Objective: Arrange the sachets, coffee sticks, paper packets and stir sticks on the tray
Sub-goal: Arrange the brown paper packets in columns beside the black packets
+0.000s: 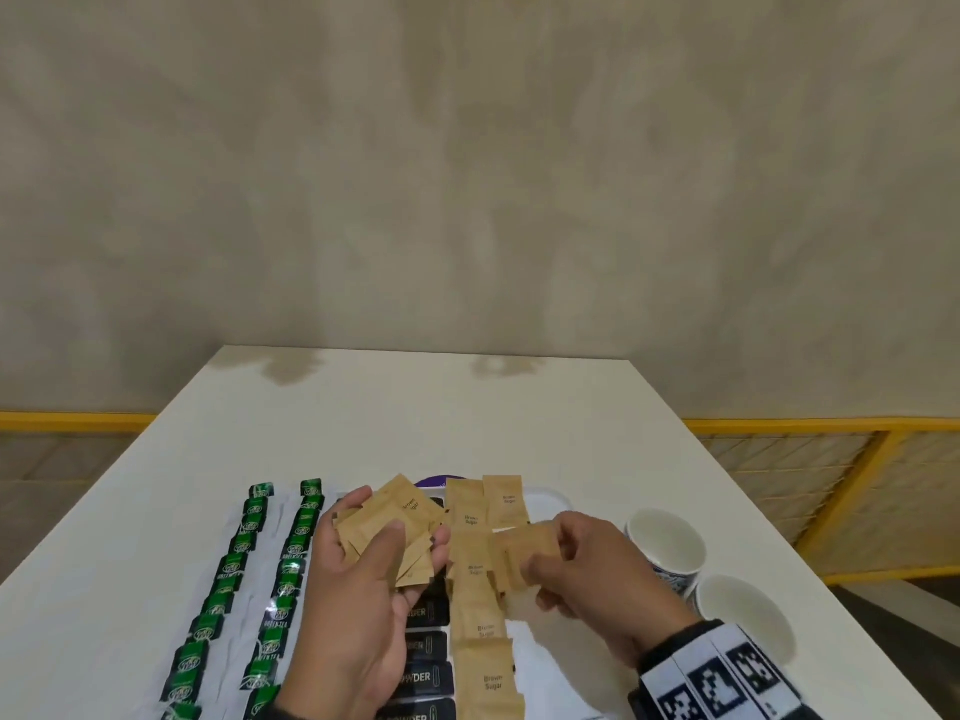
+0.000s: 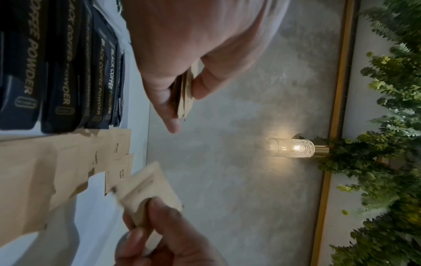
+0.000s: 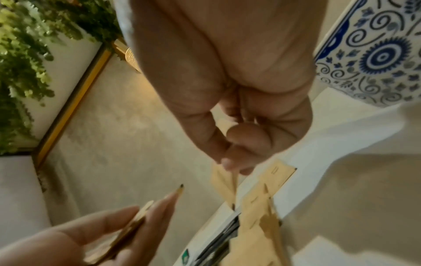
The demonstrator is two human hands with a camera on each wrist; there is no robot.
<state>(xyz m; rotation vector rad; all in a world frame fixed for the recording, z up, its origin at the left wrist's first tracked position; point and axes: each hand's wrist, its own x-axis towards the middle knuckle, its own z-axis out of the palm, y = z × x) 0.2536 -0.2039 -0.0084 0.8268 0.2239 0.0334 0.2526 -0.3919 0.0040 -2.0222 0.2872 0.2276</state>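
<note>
My left hand (image 1: 410, 543) grips a fanned stack of brown sugar packets (image 1: 400, 517) above the white tray (image 1: 545, 498). Thumb and fingers of my right hand (image 1: 535, 579) pinch a single brown packet (image 1: 524, 553) just right of the stack. On the tray lie a column of black coffee sticks (image 1: 426, 678) and a column of brown packets (image 1: 480, 631). Two columns of green tea sachets (image 1: 228, 569) run along the left. The left wrist view shows the stack (image 2: 184, 93) edge-on in my left hand (image 2: 182, 100). In the right wrist view the single packet (image 3: 224, 183) hangs from my right hand (image 3: 230, 162).
Two blue-patterned white cups (image 1: 665, 543) stand on the table to the right of the tray, close to my right wrist; one cup (image 3: 376, 54) fills the right wrist view's corner. A purple round object (image 1: 434, 481) shows behind the tray. Bare white table (image 1: 415, 407) stretches beyond.
</note>
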